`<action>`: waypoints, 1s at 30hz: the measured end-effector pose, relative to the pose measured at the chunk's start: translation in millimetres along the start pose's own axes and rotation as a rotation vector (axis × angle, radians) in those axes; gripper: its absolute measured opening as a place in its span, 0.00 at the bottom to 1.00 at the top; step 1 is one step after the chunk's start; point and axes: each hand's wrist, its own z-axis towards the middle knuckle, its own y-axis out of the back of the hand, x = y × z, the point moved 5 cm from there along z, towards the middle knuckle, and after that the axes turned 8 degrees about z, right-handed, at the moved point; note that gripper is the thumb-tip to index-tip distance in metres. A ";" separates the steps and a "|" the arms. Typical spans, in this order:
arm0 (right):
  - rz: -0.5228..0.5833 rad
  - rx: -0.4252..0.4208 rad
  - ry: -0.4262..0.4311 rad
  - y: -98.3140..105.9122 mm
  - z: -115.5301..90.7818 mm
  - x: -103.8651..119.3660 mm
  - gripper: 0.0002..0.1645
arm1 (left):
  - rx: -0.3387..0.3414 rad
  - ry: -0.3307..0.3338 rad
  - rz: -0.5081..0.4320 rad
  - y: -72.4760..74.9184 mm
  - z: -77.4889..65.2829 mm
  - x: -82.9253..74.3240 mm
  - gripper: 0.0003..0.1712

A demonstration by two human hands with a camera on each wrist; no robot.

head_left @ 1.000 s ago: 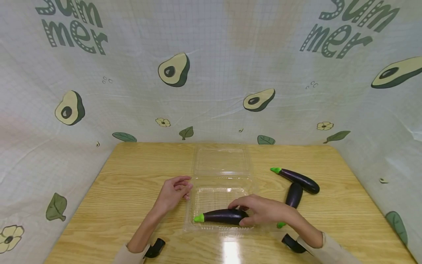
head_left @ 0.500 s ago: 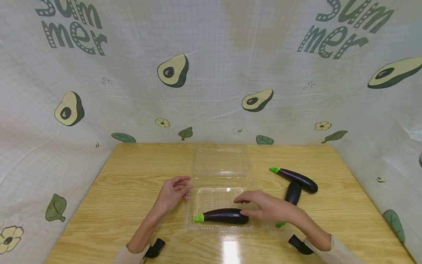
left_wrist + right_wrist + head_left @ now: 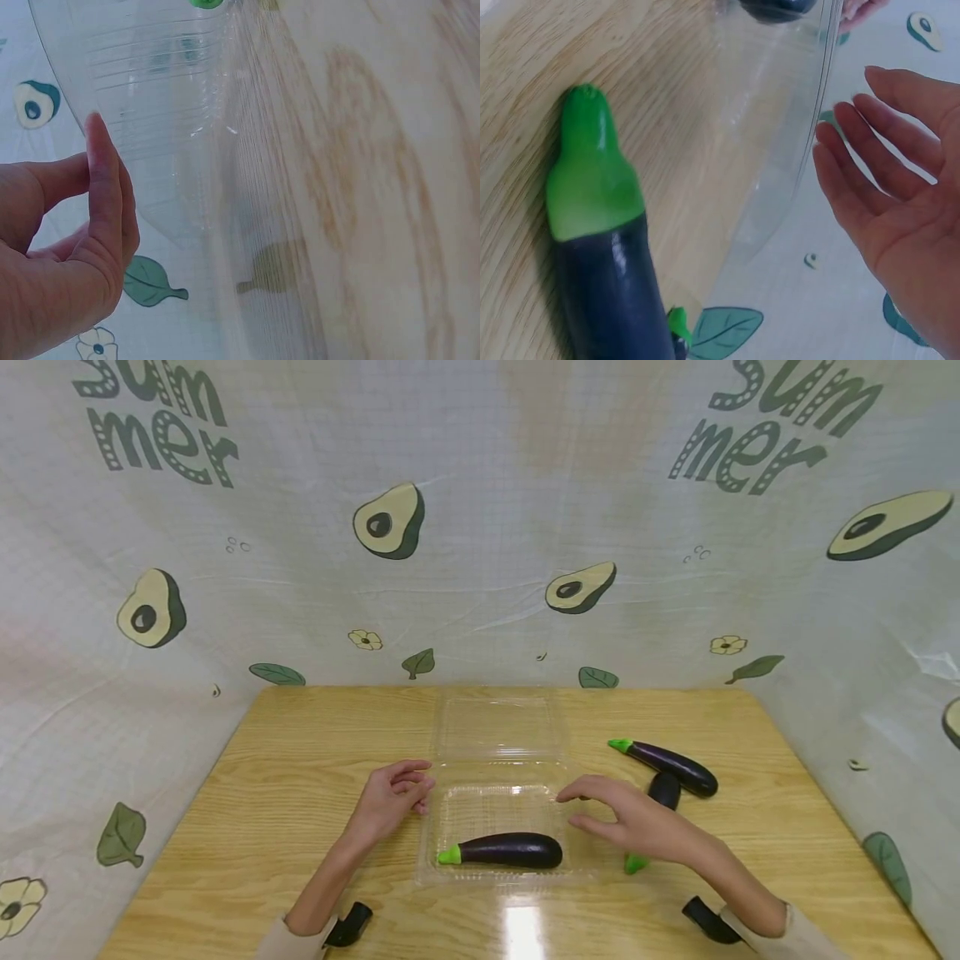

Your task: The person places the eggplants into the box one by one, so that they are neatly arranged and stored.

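In the head view a clear plastic clamshell box (image 3: 495, 806) stands with its lid laid back. A dark purple eggplant (image 3: 510, 850) with a green cap lies along the near side of its tray. My left hand (image 3: 390, 800) is at the box's left rim, fingers loosely bent; in the left wrist view a fingertip (image 3: 94, 124) overlaps the rim (image 3: 71, 105). Off the right rim, my right hand (image 3: 637, 818) hovers with thumb and fingers spread, holding nothing. A second eggplant (image 3: 664, 789) lies partly hidden behind this hand; its green cap fills the right wrist view's left side.
A third eggplant (image 3: 675, 767) lies at the back right, against the partly hidden one. The lid (image 3: 498, 725) reaches toward the table's back edge. A patterned cloth (image 3: 480, 527) hangs behind and beside the wooden table (image 3: 300, 735).
My right hand has let go of the eggplant in the box and moved right, up past the rim, its fingers spreading. The left hand has stayed at the left rim.
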 end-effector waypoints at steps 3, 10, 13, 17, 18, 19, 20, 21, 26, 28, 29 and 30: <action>-0.047 -0.052 0.023 5.4 -4.7 -2.8 0.16 | 0.003 0.001 -0.004 0.1 0.2 0.4 0.21; -0.122 -0.132 0.072 16.9 -16.6 -8.0 0.14 | 0.004 0.003 0.000 0.2 0.0 1.0 0.22; -0.130 -0.162 0.076 21.0 -22.0 -10.6 0.15 | 0.006 0.003 0.000 0.3 0.1 0.9 0.22; -0.150 -0.206 0.083 25.3 -29.9 -16.9 0.17 | 0.012 0.002 -0.001 0.8 0.5 0.8 0.22; -0.161 -0.214 0.089 26.2 -31.7 -18.3 0.17 | 0.013 0.002 -0.003 0.9 0.5 0.6 0.22; -0.169 -0.222 0.091 27.2 -33.6 -19.8 0.18 | 0.015 0.003 -0.004 1.0 0.5 0.6 0.22; -0.178 -0.230 0.095 28.1 -35.3 -21.0 0.18 | 0.016 0.002 -0.003 1.0 0.7 0.6 0.22; -0.187 -0.240 0.099 29.1 -36.9 -22.2 0.19 | 0.017 0.002 -0.004 1.1 0.7 0.3 0.23; -0.238 -0.282 0.116 32.5 -43.8 -27.1 0.21 | 0.019 0.000 0.000 1.1 0.6 -0.4 0.23; -0.252 -0.293 0.115 33.5 -46.7 -29.9 0.23 | 0.020 0.001 0.002 1.0 0.5 -0.4 0.23; -0.256 -0.297 0.114 34.1 -48.2 -31.3 0.23 | 0.020 0.002 0.002 1.1 0.5 -0.2 0.23; -0.262 -0.300 0.114 34.6 -49.8 -32.7 0.24 | 0.020 0.003 0.003 1.0 0.5 -0.1 0.23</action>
